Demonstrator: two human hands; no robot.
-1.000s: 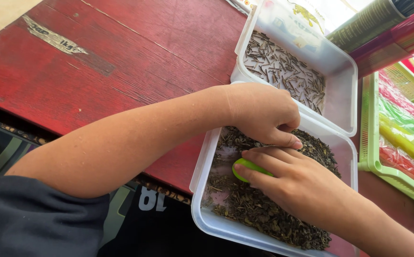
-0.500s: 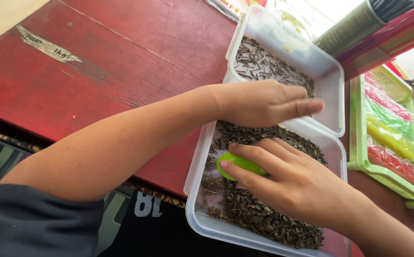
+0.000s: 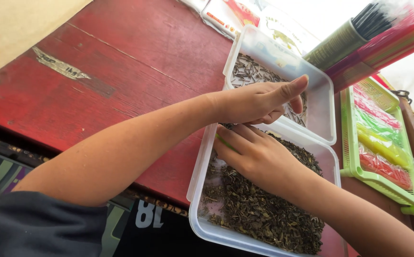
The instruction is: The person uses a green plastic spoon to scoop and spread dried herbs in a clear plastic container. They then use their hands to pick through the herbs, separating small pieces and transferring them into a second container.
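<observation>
Wide bare room on the red surface (image 3: 135, 62) to your left; the near tub (image 3: 202, 190) of dried leaves overhangs its edge. Your right hand (image 3: 259, 154) grips a green scoop (image 3: 225, 142) inside; your left hand (image 3: 259, 101), fingers loosely extended, rests on the tub rims

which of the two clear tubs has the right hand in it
The nearer tub, filled with dark crumbly dried leaves. The right hand rests inside it; the farther tub holds striped seeds.

A single head-worn view is given, aimed steeply down and tilted, close over the red desk (image 3: 135, 62), with both forearms seen entering from the lower edge.
</observation>
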